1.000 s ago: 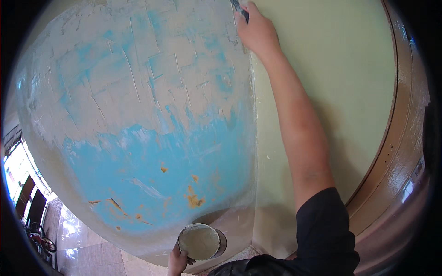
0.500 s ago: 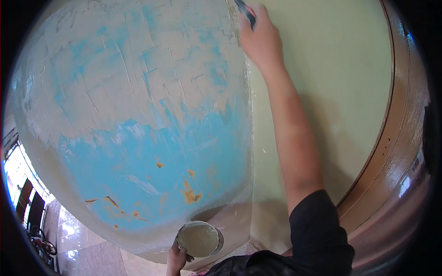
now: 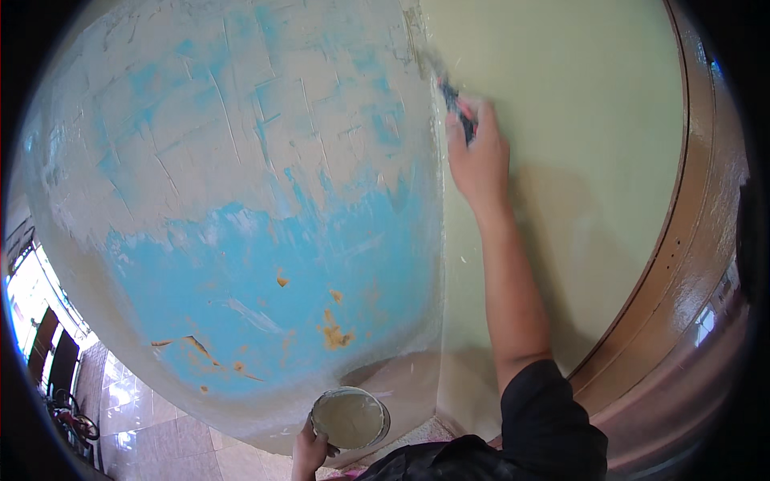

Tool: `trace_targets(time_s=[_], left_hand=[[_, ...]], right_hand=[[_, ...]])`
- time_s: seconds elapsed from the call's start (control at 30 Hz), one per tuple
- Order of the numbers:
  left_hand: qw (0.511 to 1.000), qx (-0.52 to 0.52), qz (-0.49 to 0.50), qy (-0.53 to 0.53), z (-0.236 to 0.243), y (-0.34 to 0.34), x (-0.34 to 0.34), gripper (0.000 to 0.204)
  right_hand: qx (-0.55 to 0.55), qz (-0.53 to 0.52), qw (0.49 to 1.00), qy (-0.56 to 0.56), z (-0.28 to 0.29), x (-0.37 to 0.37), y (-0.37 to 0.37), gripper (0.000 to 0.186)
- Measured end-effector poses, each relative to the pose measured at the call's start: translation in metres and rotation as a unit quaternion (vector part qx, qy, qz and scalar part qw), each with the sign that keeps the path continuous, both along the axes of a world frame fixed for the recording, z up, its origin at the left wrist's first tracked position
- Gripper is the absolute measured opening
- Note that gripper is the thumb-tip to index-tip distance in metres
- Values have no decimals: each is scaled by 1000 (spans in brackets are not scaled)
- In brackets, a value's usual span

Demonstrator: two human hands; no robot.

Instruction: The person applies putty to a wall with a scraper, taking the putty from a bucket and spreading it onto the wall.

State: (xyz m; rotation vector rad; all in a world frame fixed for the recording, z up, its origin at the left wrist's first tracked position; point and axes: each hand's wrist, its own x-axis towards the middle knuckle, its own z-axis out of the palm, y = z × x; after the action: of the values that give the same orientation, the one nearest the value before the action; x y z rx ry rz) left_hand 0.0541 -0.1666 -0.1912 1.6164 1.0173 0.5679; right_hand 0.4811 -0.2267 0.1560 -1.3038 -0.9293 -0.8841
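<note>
My right hand (image 3: 479,156) is raised against the wall corner, closed around a small scraper (image 3: 454,101) whose dark handle pokes up from my fist; its blade end meets the corner edge between the blue wall and the pale green wall (image 3: 577,144). The blue wall (image 3: 265,264) is mostly covered with beige putty in rough strokes on its upper part. Low in the picture my left hand (image 3: 309,450) holds a round tin (image 3: 350,418) filled with beige putty. My right sleeve is black.
A glossy brown wooden door frame (image 3: 682,264) runs down the right side of the green wall. A tiled floor (image 3: 152,425) shows at the lower left, with dark chairs (image 3: 48,353) and bright daylight beyond.
My right hand with the scraper has come down along the corner, from the top edge of the view to its upper middle. The tin in my left hand has stayed put.
</note>
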Motion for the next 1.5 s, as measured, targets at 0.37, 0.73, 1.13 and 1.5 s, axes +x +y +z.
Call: trace_targets(time_s=[0.37, 0.73, 1.13, 1.5], left_hand=[[1000, -11, -5, -3, -9, -5, 4, 49], [1000, 0, -17, 26, -6, -7, 0, 49], [1000, 3, -11, 17, 0, -20, -1, 51], [999, 21, 6, 33, -8, -25, 4, 50]], right_hand=[[-104, -59, 992, -33, 28, 17, 44, 41], [27, -18, 997, -76, 23, 6, 11, 39], [-90, -11, 996, -6, -87, -4, 24, 39], [3, 7, 998, -57, 32, 5, 9, 35]])
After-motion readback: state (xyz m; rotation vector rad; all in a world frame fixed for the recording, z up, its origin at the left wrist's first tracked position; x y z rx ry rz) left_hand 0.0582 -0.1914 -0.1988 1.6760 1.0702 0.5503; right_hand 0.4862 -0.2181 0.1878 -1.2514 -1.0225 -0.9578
